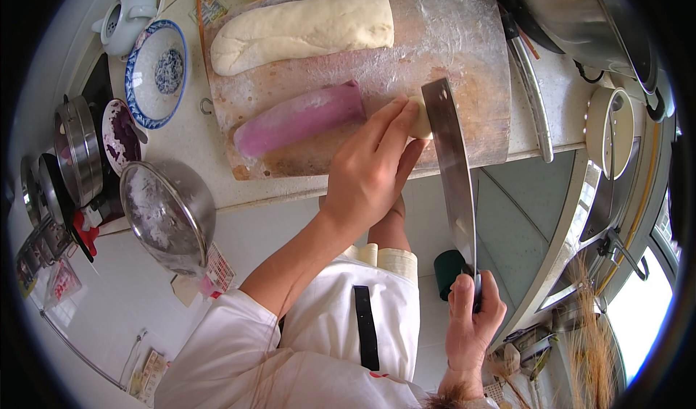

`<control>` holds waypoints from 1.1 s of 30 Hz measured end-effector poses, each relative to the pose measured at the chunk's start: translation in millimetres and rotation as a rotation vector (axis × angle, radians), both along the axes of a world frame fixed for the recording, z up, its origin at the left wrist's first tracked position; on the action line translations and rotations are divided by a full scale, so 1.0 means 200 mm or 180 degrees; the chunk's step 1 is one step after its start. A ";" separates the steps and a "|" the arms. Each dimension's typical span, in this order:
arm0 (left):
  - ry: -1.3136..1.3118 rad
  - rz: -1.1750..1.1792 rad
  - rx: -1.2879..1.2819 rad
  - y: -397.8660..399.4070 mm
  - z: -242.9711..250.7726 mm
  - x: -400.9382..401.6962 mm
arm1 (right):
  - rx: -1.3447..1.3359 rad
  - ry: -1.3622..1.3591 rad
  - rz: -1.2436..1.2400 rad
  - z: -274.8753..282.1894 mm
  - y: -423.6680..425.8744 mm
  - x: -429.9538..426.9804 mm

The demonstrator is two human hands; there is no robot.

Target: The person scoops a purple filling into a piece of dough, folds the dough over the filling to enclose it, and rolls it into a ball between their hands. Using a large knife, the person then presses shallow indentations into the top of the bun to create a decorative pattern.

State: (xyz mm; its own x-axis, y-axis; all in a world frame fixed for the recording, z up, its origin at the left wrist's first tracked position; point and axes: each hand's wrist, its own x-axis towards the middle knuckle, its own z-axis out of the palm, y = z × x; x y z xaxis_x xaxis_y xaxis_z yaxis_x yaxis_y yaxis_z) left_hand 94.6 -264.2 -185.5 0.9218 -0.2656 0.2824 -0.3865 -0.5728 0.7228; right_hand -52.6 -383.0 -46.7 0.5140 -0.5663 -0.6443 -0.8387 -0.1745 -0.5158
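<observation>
My left hand (375,159) holds a small pale piece of dough (421,118) between its fingers, over the near right part of a floured wooden board (467,45). My right hand (476,311) grips the dark handle of a cleaver (454,164), whose blade stands against the right side of that piece. Left of my left hand lies a purple dough log (304,118). Beyond it, a larger cream-coloured dough log (310,28) rests on the board. The underside of the small piece is hidden.
Left of the board stand a blue-rimmed bowl (154,75), a white teapot (124,20), a bowl with purple paste (120,134) and a floury metal bowl (163,213) at the counter's edge. On the right are a long metal tool (533,94), a large metal pan (576,18) and a cream container (598,132).
</observation>
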 end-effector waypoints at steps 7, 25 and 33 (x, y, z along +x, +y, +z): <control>-0.0049 -0.0033 0.0008 0.00 0.00 0.00 | -0.0088 0.0069 0.0053 0.04 -0.03 -0.16; 0.0388 0.0262 0.0447 -0.09 0.01 -0.01 | 0.0204 -0.0368 -0.0505 0.08 -0.12 -0.35; 0.0847 -0.0547 0.0013 0.04 0.13 0.09 | -0.0171 -0.0326 -0.0134 0.06 -0.20 -0.25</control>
